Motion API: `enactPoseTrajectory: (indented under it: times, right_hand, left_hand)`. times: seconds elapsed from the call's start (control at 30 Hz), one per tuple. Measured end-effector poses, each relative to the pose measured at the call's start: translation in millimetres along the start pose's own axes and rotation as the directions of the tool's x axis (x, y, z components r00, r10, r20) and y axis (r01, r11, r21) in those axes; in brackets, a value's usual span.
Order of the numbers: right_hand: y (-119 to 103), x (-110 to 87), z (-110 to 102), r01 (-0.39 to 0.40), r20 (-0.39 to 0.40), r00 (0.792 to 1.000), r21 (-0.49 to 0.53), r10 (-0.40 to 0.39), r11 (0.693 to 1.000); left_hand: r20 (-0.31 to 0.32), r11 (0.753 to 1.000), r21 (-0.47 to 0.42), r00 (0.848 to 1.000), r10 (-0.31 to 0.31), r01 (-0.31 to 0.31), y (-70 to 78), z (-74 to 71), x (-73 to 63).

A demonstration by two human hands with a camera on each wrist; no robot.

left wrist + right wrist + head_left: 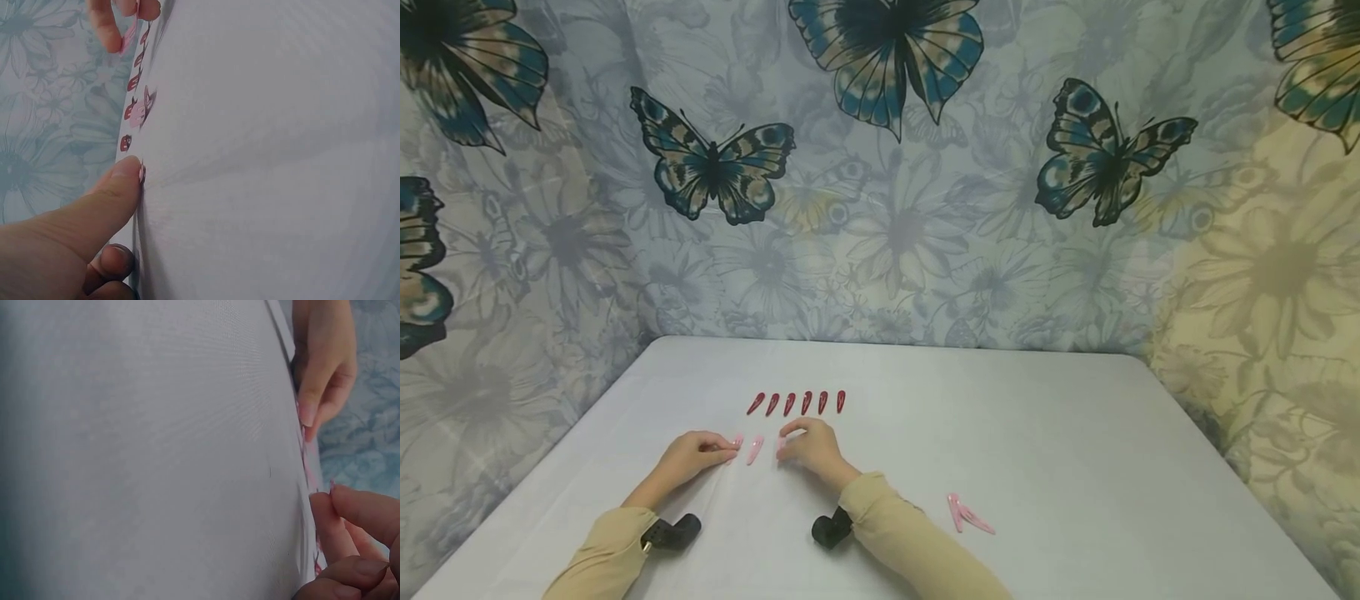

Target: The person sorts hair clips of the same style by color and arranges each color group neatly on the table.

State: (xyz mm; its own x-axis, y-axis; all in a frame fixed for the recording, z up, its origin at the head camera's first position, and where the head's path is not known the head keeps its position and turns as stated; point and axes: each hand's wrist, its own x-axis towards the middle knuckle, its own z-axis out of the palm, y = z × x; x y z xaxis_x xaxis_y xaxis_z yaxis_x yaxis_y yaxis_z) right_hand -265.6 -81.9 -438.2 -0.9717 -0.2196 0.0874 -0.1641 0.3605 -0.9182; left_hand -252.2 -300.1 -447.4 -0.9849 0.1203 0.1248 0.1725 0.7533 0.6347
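Note:
At the left end of a short row, my left hand [696, 454] pinches a pink hair clip [737, 441] against the table. The left wrist view shows its thumb [119, 187] on that clip, which is mostly hidden. Another pink hair clip [756, 450] lies slanted between my hands. My right hand [814, 450] holds a third pink hair clip [781, 447] by its fingertips; in the left wrist view this clip [130, 37] is raised off the cloth. Behind them, several dark red hair clips [806, 403] lie side by side in a row.
Two more pink hair clips [968, 515] lie touching each other, right of my right forearm. A white cloth covers the table [1075, 450]. Butterfly-patterned fabric [902, 242] hangs behind and at the sides. Each wrist carries a black camera [673, 532].

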Motion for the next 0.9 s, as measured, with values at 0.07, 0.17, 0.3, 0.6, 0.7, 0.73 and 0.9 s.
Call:
enactPoseTrajectory:
  times: [0.07,0.17,0.3,0.6,0.7,0.73,0.9]
  right_hand:
    - [0,1.0,2,0.020,-0.004,1.000,-0.021,-0.020,1.000]
    - [-1,0.7,4,0.064,-0.008,0.998,-0.068,-0.065,0.996]
    - [-4,-1.8,4,0.107,-0.001,0.994,-0.135,-0.108,0.985]
    - [-6,-3.9,3,0.169,0.017,0.986,-0.126,-0.168,0.978]
    - [-2,-3.1,3,0.189,0.009,0.982,-0.123,-0.190,0.974]
    - [-1,-2.8,3,0.197,0.005,0.980,-0.123,-0.197,0.973]
    - [3,-3.0,6,0.201,-0.008,0.979,-0.151,-0.205,0.968]
  left_hand:
    - [0.000,1.000,-0.012,1.000,0.005,-0.005,-0.3,0.0,0.6]
    - [-0.002,1.000,-0.012,1.000,0.012,-0.012,-1.3,0.6,1.6]
    - [-0.003,1.000,-0.005,1.000,0.020,-0.020,-2.6,1.6,3.7]
    - [-0.003,1.000,0.005,1.000,0.021,-0.021,-2.0,0.8,2.9]
    - [-0.004,1.000,0.000,1.000,0.027,-0.027,-1.7,0.3,2.0]
    - [-0.004,1.000,-0.004,1.000,0.028,-0.028,-1.6,0.3,1.8]
    - [-0.002,1.000,0.003,1.000,0.026,-0.026,-2.0,-0.4,2.4]
